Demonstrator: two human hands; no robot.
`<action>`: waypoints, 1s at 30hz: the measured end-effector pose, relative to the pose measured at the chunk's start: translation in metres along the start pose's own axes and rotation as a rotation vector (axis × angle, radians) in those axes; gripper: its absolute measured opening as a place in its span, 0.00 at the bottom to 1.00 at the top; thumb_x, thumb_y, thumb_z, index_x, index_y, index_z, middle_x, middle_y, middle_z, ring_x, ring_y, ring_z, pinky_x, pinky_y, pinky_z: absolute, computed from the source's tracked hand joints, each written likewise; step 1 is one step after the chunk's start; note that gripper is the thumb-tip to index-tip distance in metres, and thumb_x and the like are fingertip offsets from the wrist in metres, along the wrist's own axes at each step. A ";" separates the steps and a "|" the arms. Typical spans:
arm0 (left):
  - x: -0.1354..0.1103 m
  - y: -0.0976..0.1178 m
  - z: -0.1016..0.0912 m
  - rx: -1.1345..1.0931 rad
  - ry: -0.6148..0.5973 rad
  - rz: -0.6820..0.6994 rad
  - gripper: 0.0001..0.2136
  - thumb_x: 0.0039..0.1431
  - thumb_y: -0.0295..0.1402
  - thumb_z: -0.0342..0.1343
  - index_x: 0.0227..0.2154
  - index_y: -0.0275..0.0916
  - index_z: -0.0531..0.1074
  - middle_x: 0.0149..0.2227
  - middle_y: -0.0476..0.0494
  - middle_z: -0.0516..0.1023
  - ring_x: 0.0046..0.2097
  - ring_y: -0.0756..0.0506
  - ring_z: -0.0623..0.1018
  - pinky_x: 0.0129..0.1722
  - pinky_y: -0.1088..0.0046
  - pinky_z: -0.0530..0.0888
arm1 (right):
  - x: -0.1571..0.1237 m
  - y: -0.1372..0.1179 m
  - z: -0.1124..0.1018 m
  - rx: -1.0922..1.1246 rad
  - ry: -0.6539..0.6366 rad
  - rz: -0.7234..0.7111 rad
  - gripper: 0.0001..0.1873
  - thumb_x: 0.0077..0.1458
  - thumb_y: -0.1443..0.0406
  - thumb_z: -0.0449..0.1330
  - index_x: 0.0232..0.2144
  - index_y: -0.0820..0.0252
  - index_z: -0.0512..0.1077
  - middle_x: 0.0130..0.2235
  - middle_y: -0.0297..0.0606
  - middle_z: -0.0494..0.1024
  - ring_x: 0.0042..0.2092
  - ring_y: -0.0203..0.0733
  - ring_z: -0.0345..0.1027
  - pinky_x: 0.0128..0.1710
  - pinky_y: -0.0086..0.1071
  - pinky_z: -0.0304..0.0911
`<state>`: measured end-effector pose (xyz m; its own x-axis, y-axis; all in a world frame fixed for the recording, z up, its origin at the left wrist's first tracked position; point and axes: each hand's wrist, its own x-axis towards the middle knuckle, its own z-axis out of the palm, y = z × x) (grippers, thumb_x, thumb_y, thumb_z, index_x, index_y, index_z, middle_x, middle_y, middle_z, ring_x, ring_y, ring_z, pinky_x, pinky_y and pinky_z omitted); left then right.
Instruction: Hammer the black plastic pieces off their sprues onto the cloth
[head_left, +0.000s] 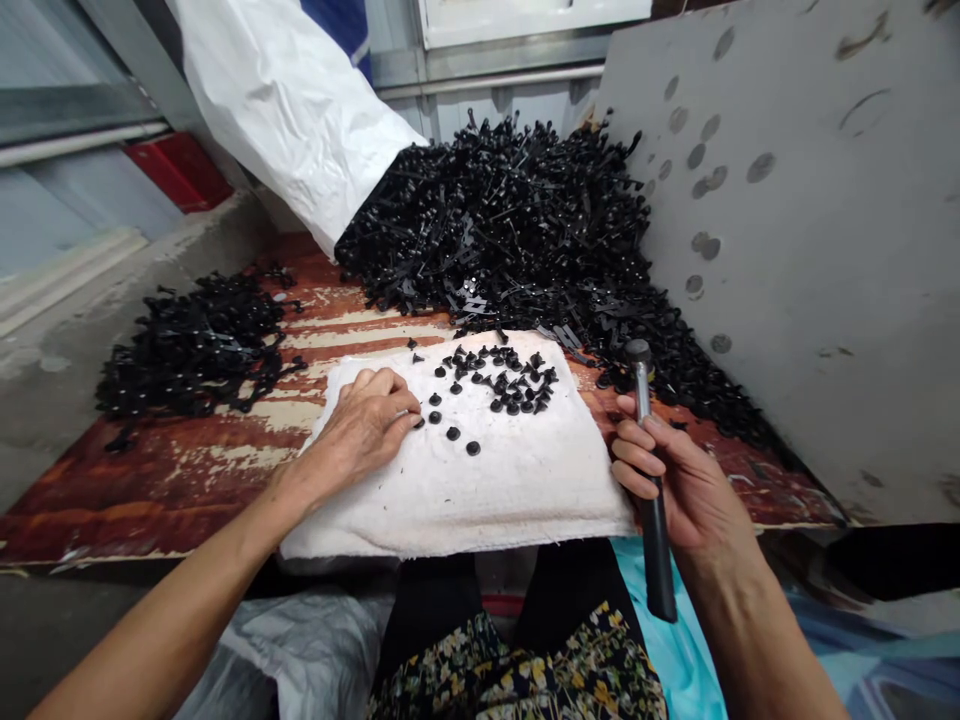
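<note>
My left hand (365, 420) rests on a folded white cloth (480, 490), its fingertips pinched together at a small black stud near the cloth's middle. Several black studs (499, 380) lie scattered on the cloth's far half. My right hand (675, 480) is wrapped round the black handle of a small hammer (646, 470), whose metal head points up just past the cloth's right edge.
A large heap of black plastic parts (517, 220) spills from a white sack (292, 110) at the back. A smaller pile (195, 345) lies at left on the worn red board (172, 480). A grey panel (810, 230) leans at right. My lap in floral cloth (517, 660) is below.
</note>
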<state>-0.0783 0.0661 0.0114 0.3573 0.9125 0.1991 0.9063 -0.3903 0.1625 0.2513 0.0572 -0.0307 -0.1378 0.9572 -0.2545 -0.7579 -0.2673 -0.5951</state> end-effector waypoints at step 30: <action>0.063 0.006 0.004 0.152 -0.054 0.022 0.10 0.59 0.23 0.46 0.32 0.40 0.72 0.40 0.39 0.77 0.45 0.38 0.71 0.47 0.55 0.64 | -0.002 -0.001 0.000 0.001 -0.067 0.009 0.16 0.47 0.69 0.71 0.39 0.62 0.74 0.22 0.21 0.62 0.18 0.23 0.54 0.13 0.16 0.59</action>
<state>-0.0499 0.1215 0.0206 0.3855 0.9108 0.1479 0.9203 -0.3910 0.0094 0.2525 0.0553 -0.0298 -0.1869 0.9600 -0.2084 -0.7569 -0.2760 -0.5924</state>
